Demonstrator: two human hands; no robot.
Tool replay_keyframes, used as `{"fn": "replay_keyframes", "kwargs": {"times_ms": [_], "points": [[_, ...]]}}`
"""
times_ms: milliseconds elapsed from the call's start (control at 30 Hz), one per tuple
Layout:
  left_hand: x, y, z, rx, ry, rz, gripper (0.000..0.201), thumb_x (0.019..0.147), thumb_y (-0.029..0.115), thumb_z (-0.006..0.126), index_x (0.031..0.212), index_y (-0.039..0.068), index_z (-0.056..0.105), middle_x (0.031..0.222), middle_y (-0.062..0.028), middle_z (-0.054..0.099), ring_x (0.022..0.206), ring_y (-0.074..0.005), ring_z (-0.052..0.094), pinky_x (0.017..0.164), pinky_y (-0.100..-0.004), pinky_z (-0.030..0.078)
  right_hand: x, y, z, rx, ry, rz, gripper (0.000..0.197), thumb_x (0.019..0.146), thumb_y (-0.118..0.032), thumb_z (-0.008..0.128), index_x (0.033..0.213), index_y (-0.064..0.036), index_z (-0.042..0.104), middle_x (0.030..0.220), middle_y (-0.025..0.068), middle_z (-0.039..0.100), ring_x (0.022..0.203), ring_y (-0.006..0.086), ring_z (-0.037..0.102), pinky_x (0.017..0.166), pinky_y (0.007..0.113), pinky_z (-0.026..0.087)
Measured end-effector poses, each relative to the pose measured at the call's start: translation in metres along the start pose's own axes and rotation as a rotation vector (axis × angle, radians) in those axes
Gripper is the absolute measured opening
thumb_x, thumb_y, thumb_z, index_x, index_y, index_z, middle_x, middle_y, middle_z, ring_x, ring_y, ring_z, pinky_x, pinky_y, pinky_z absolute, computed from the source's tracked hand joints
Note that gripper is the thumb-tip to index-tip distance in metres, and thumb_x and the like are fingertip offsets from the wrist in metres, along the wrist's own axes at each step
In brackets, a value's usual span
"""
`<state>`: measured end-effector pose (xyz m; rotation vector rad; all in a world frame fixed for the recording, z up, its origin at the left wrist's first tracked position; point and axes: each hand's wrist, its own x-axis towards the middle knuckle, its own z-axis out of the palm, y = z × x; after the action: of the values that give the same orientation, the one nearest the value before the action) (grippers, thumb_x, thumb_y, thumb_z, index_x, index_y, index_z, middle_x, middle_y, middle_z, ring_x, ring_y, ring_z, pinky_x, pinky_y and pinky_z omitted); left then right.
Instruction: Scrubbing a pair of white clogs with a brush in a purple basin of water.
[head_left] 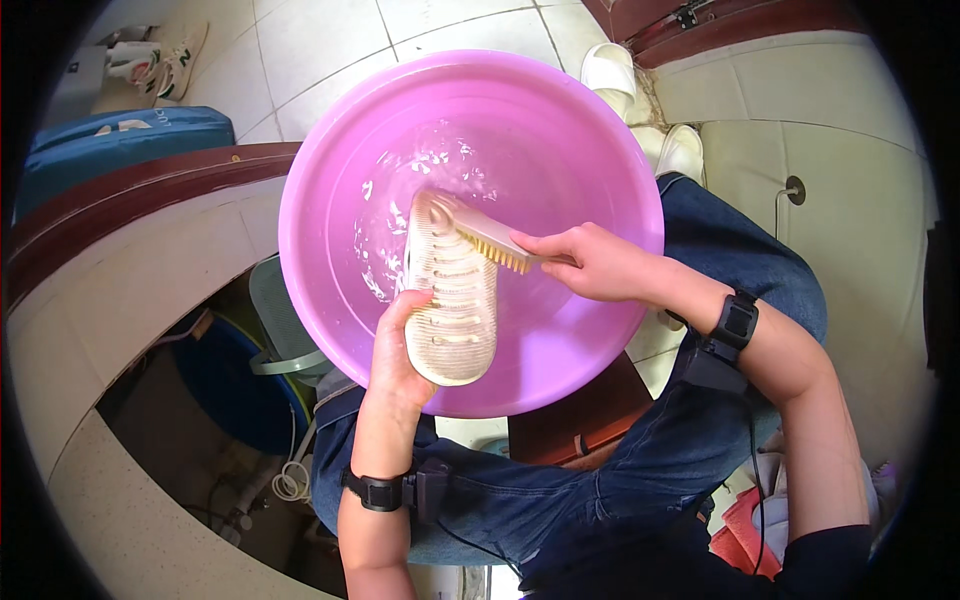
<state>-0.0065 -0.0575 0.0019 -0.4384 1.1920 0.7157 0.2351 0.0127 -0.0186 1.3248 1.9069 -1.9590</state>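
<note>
My left hand is closed round the lower left edge of a cream shoe, its thumb on the ridged sole. The sole is turned up, with curved grooves across it. In my right hand is a scrub brush with a pale back and yellowish bristles, gripped by its handle. The brush head lies across the upper end of the sole; some bristles stick out past the shoe's right edge. Both are over a large pink basin holding water, which ripples left of the shoe. The shoe's upper is hidden underneath.
White slippers are on the tiled floor beyond the basin. A blue bag and sneakers lie at the far left. Under the counter at left are a grey-green basket and a blue basin. My knees flank the basin.
</note>
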Motion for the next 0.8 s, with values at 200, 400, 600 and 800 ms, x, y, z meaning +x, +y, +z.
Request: {"fn": "replay_keyframes", "kwargs": {"times_ms": [200,400,600,800], "points": [[0.002,0.0,0.001,-0.018,-0.009,0.014,0.043,0.08,0.02,0.055,0.117,-0.002,0.052,0.109,-0.0165,0.061,0.095,-0.0283,0.061,0.085,-0.0405,0.05,-0.003,0.012,0.009,0.13,0.038,-0.207,0.05,0.085,-0.007,0.051,0.134,-0.0138,0.046,0.087,0.0207,0.064,0.076,0.028,0.063,0.074,0.035,0.047],[0.005,-0.007,0.001,0.0,-0.026,0.026,0.045,0.08,0.02,0.053,0.119,-0.002,0.051,0.111,-0.0171,0.061,0.096,-0.0295,0.061,0.086,-0.0421,0.05,0.003,0.003,-0.005,0.025,-0.007,0.086,0.048,0.084,-0.009,0.052,0.132,-0.0156,0.049,0.084,0.0209,0.064,0.074,0.0283,0.063,0.073,0.035,0.047],[0.005,-0.009,0.003,0.017,-0.041,0.046,0.047,0.08,0.02,0.053,0.121,-0.002,0.049,0.113,-0.0172,0.06,0.099,-0.0293,0.061,0.087,-0.0421,0.049,0.009,0.023,0.004,-0.004,0.079,0.004,0.047,0.083,-0.01,0.052,0.13,-0.0167,0.05,0.082,0.0209,0.063,0.074,0.0333,0.062,0.072,0.039,0.047],[0.003,-0.009,0.004,0.021,-0.035,0.042,0.047,0.08,0.02,0.053,0.121,-0.002,0.05,0.113,-0.017,0.06,0.098,-0.0289,0.061,0.088,-0.0419,0.049,0.012,0.018,0.005,-0.154,0.138,0.033,0.046,0.083,-0.011,0.049,0.129,-0.0184,0.052,0.085,0.0212,0.064,0.078,0.0375,0.061,0.074,0.044,0.047]]}}
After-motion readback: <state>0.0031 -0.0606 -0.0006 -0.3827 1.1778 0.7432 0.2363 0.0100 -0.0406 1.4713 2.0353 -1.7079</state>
